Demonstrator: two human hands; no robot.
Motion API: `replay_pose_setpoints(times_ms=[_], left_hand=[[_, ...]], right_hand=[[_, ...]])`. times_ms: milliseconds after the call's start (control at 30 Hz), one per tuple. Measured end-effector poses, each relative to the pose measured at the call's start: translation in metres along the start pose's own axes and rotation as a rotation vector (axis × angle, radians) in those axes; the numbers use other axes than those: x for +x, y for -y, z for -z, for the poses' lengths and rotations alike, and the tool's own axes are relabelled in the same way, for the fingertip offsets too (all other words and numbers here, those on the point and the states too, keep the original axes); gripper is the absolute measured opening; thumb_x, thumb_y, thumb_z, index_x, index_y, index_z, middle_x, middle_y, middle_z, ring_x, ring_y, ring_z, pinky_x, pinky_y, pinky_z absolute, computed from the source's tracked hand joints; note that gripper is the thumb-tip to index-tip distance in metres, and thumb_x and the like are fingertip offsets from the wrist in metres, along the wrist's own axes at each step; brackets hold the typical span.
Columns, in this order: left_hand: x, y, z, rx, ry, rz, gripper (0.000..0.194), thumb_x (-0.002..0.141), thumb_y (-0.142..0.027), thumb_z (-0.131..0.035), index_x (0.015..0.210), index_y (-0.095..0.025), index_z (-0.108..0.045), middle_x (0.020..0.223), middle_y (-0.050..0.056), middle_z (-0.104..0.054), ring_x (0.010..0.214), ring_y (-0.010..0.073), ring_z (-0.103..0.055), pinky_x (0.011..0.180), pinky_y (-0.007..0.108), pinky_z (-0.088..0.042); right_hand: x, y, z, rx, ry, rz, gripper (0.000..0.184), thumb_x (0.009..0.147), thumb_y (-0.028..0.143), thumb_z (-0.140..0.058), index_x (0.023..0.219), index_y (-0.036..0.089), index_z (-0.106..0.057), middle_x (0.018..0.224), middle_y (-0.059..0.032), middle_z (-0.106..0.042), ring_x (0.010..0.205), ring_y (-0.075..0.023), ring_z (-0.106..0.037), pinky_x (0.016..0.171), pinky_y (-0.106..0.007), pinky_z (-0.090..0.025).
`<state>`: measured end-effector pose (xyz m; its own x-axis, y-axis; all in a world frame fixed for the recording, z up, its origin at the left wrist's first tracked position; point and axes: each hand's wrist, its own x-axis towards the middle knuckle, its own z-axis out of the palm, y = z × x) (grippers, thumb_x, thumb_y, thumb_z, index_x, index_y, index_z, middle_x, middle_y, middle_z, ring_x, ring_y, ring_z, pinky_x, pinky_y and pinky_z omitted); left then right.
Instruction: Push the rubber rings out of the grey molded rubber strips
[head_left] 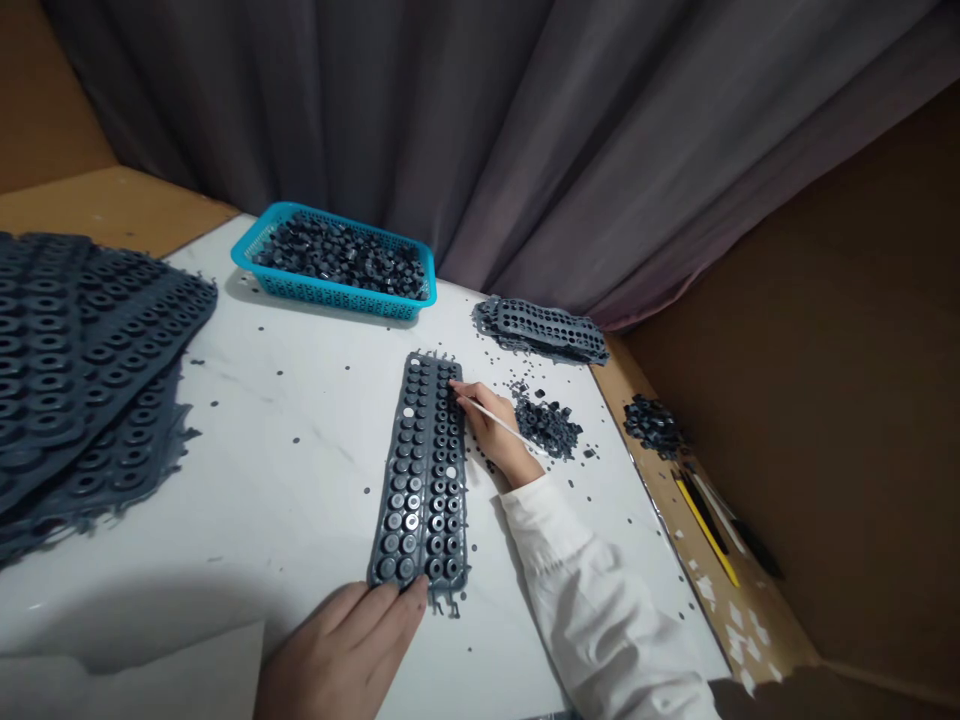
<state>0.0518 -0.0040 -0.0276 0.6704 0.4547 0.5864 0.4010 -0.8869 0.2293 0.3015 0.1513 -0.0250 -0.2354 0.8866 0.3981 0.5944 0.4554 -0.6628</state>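
A dark grey moulded rubber sheet [422,440] lies lengthwise before me, with rows of round, ring-like bumps and a few white spots. My left hand [349,640] is closed on its near end, fingers together along the edge. Near the sheet's upper right edge, my right hand [487,425] pinches a thin white stick [499,421]. The fingertips touch or nearly touch the bumps there; what lies beneath them is hidden. Beside the right hand is a heap of small dark rubber pieces [551,428].
A blue basket [337,293] full of small dark pieces stands at the back. Large rubber sheets [90,370] are piled on the left. Punched sheets [541,328] lie stacked at back right. A yellow tool [706,528] and white scraps [736,630] lie along the right edge.
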Motion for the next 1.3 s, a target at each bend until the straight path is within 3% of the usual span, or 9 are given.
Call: replay_pose_setpoints(times_ms=[100,267,400,533,800,967,1133,1200,1300], left_hand=[[-0.004,-0.001,-0.008,0.010,-0.029,0.008,0.074,0.096,-0.061,-0.011,0.125,-0.010,-0.057,0.104,0.008,-0.068,0.083,0.0213,-0.056,0.076,0.031,-0.046],[-0.013,-0.002,-0.018,0.011,-0.026,0.019,0.074,0.095,-0.062,-0.013,0.121,-0.010,-0.058,0.112,0.010,-0.066,0.088,0.0223,-0.057,0.077,0.033,-0.045],[-0.005,-0.001,-0.008,0.036,-0.055,0.018,0.075,0.096,-0.062,-0.011,0.114,-0.009,-0.061,0.109,0.009,-0.067,0.085,0.0216,-0.057,0.076,0.033,-0.044],[0.006,0.000,0.006,0.041,0.018,-0.044,0.069,0.097,-0.060,-0.019,0.111,-0.008,-0.063,0.108,0.007,-0.068,0.084,0.0193,-0.057,0.076,0.030,-0.045],[-0.014,-0.004,-0.020,0.019,-0.072,0.043,0.074,0.095,-0.063,-0.013,0.132,-0.011,-0.051,0.111,0.009,-0.067,0.087,0.0225,-0.058,0.075,0.034,-0.047],[-0.002,-0.001,0.000,-0.016,-0.048,0.036,0.067,0.097,-0.060,-0.019,0.140,-0.015,-0.044,0.103,0.007,-0.069,0.085,0.0211,-0.061,0.075,0.031,-0.049],[0.007,0.003,0.019,-0.023,0.049,-0.008,0.065,0.096,-0.059,-0.025,0.138,-0.014,-0.046,0.107,0.008,-0.069,0.085,0.0209,-0.062,0.077,0.030,-0.050],[0.006,0.003,0.014,-0.011,0.055,-0.026,0.064,0.097,-0.057,-0.025,0.141,-0.013,-0.043,0.109,0.008,-0.068,0.086,0.0209,-0.062,0.077,0.031,-0.049],[0.000,0.002,0.000,-0.004,-0.048,-0.005,0.066,0.098,-0.056,-0.020,0.145,-0.013,-0.035,0.107,0.008,-0.069,0.084,0.0214,-0.060,0.076,0.031,-0.048]], right_hand=[[0.000,0.002,0.000,-0.008,-0.039,-0.026,0.017,0.096,0.034,-0.044,0.095,0.022,-0.056,0.114,-0.0094,-0.068,0.105,-0.0208,-0.065,0.088,-0.036,-0.052],[-0.001,0.009,0.002,0.047,0.002,0.016,0.017,0.094,0.035,-0.048,0.094,0.022,-0.059,0.106,-0.0099,-0.069,0.106,-0.0208,-0.064,0.089,-0.036,-0.051],[-0.002,0.011,0.002,0.054,0.020,0.032,0.017,0.094,0.034,-0.049,0.093,0.021,-0.060,0.106,-0.0110,-0.068,0.106,-0.0216,-0.064,0.089,-0.037,-0.051],[-0.002,0.008,0.002,0.034,0.039,0.044,0.017,0.094,0.034,-0.049,0.095,0.022,-0.060,0.108,-0.0105,-0.068,0.107,-0.0217,-0.063,0.089,-0.038,-0.050],[-0.002,0.005,0.002,0.001,0.071,0.081,0.015,0.095,0.031,-0.048,0.096,0.022,-0.060,0.106,-0.0102,-0.067,0.108,-0.0215,-0.062,0.090,-0.038,-0.050],[0.003,0.003,0.001,-0.084,0.112,0.113,0.020,0.096,0.029,-0.043,0.094,0.023,-0.062,0.108,-0.0101,-0.067,0.107,-0.0218,-0.061,0.089,-0.039,-0.051],[0.002,0.002,0.002,-0.166,0.006,0.097,0.025,0.097,0.029,-0.039,0.102,0.023,-0.062,0.116,-0.0100,-0.065,0.106,-0.0206,-0.063,0.092,-0.037,-0.051],[0.001,0.000,0.001,-0.162,-0.051,0.080,0.026,0.096,0.031,-0.039,0.103,0.022,-0.062,0.117,-0.0099,-0.066,0.108,-0.0208,-0.063,0.093,-0.036,-0.051],[0.000,-0.002,0.001,-0.140,-0.129,0.027,0.025,0.095,0.033,-0.040,0.105,0.023,-0.061,0.117,-0.0093,-0.066,0.104,-0.0217,-0.065,0.090,-0.037,-0.053]])
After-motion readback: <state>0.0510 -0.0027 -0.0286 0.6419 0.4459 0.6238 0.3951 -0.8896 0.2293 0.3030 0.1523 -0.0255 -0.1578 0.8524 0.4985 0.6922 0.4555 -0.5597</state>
